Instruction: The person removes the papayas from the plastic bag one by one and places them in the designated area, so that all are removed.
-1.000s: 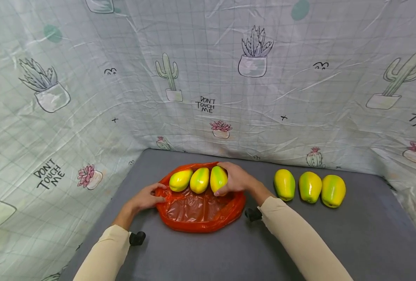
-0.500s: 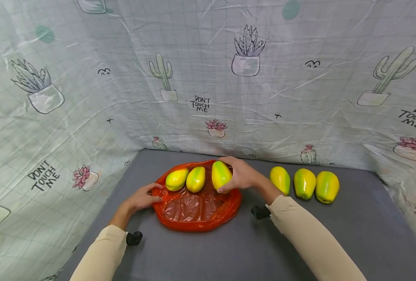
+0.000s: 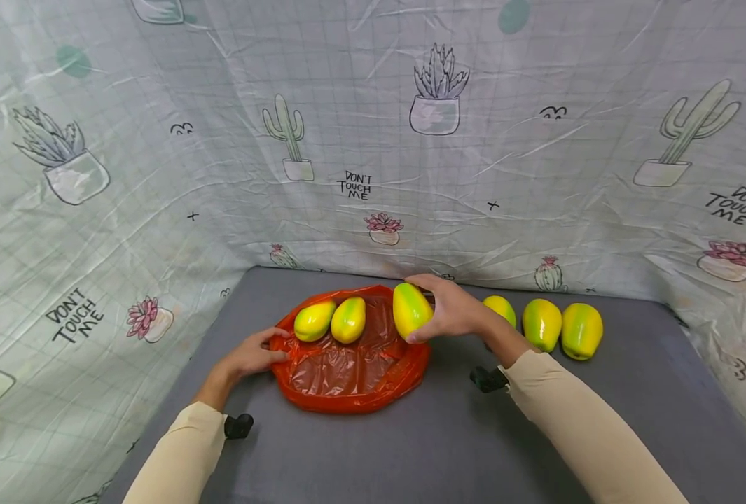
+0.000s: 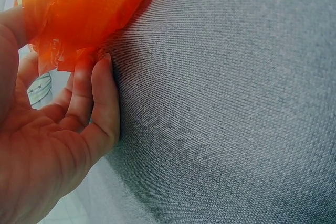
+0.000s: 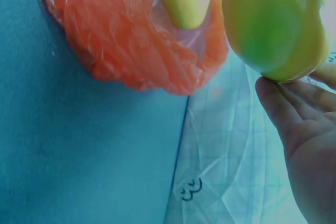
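Note:
A red plastic bag [image 3: 347,402] lies spread on the grey table with its mouth open, and two yellow-green fruits [image 3: 314,321] [image 3: 349,320] rest inside along its far side. My right hand [image 3: 451,308] grips a third fruit [image 3: 412,311] between thumb and fingers, raised over the bag's right rim; the right wrist view shows this fruit [image 5: 273,24] clear of the bag [image 5: 121,40]. At the bag's left edge, my left hand [image 3: 249,355] pinches the rim. In the left wrist view the left hand [image 4: 58,129] has thumb and fingers on the orange-red plastic [image 4: 89,9].
Three more yellow-green fruits stand in a row on the right of the table [image 3: 373,455], the nearest to the arm [image 3: 501,308] partly hidden by it, then the middle one [image 3: 541,325] and the rightmost [image 3: 581,331]. A patterned curtain [image 3: 473,231] rises behind and at the left.
My right hand has lifted the third fruit from among the others in the bag and carried it rightward to the rim. The left hand stays at the bag's left edge.

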### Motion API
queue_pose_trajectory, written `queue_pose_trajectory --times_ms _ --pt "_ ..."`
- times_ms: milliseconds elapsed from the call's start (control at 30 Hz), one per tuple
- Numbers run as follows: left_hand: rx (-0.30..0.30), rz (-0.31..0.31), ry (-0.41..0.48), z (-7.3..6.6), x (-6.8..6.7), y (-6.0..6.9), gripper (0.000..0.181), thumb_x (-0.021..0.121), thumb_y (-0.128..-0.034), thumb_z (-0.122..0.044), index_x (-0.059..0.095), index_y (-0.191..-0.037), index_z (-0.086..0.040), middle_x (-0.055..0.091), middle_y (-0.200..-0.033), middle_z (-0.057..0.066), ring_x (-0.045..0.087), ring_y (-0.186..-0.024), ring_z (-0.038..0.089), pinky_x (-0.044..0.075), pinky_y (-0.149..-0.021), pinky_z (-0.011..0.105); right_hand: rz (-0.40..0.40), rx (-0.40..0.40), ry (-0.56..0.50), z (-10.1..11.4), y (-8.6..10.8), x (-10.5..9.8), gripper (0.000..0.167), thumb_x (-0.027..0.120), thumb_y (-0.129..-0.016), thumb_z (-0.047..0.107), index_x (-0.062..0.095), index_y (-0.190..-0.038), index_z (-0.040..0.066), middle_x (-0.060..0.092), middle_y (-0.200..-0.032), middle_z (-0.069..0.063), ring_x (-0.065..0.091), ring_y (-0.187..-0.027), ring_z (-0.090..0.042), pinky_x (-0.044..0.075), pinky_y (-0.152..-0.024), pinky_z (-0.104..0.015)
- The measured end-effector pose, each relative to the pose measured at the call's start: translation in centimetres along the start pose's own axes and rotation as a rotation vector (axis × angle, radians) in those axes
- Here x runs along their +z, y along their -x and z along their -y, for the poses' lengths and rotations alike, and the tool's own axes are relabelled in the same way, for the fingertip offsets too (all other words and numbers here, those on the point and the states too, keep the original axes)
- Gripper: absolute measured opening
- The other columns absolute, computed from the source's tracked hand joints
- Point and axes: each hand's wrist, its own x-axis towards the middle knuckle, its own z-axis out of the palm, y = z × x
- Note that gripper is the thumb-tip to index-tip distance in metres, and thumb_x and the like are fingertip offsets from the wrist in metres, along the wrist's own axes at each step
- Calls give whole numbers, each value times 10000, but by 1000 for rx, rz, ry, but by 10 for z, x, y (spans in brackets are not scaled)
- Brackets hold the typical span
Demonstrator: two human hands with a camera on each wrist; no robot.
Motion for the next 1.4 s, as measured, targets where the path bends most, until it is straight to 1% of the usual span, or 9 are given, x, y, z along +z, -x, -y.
queue_pose_trajectory --times_ms 233,300,467,600,867,1100,1200,1300,1400 --pt "-10 -8 -12 4 0 1 510 737 -922 -119 559 -1382 10 651 -1135 194 614 -778 156 519 -686 292 -8 -3 15 -5 14 -8 1044 916 -686 437 431 -1558 130 554 -1460 -67 582 -1180 -249 563 -966 -424" --pt "7 -7 -16 6 0 2 509 735 -920 -115 560 -1378 19 656 -1131 203 615 -776 156 518 -685 292 -16 -3 12 -7 18 -9 1044 915 -686 437 434 -1558 124 551 -1470 -77 581 -1192 -256 561 -978 -447" --pt "43 0 -9 8 -1 2 510 730 -915 -99 554 -1369 49 664 -1078 205 611 -741 154 517 -665 284 -36 -7 14 -11 24 -11 1046 922 -675 445 452 -1551 119 542 -1497 -83 578 -1212 -265 554 -985 -466" --pt "35 -1 25 9 -1 2 504 734 -913 -85 555 -1366 45 673 -1028 171 612 -722 153 521 -656 283 -38 -19 8 -14 29 -13 1038 925 -679 431 454 -1544 107 554 -1473 -82 590 -1206 -257 552 -992 -447" --pt "43 12 26 8 0 0 507 734 -916 -88 550 -1371 41 676 -1003 148 617 -705 144 526 -653 289 -58 -9 14 -18 43 -20 1051 945 -668 422 457 -1542 102 546 -1498 -91 599 -1246 -280 543 -1010 -467" --pt "53 2 -45 6 1 2 512 741 -913 -125 565 -1368 30 652 -1123 217 612 -764 150 508 -681 292 -71 -7 22 -25 61 -25 1039 945 -677 417 454 -1534 94 545 -1486 -91 606 -1243 -281 533 -1044 -506" --pt "34 8 -25 6 2 2 516 741 -916 -122 560 -1376 28 660 -1087 191 609 -749 150 510 -676 292 -81 -3 25 -28 69 -27 1027 957 -666 400 471 -1519 96 566 -1450 -68 610 -1230 -266 533 -1041 -499" --pt "35 8 4 5 2 0 523 732 -920 -110 544 -1384 39 663 -1038 166 605 -729 145 509 -668 292 -105 -6 28 -28 75 -29 1019 960 -658 393 482 -1509 100 574 -1440 -65 604 -1209 -262 536 -1017 -497" --pt "42 0 0 4 1 -3 525 734 -919 -109 546 -1387 36 660 -1032 158 602 -730 147 507 -668 288 -122 -10 32 -29 80 -32 1014 955 -660 391 483 -1507 96 576 -1432 -67 594 -1186 -255 540 -994 -489"
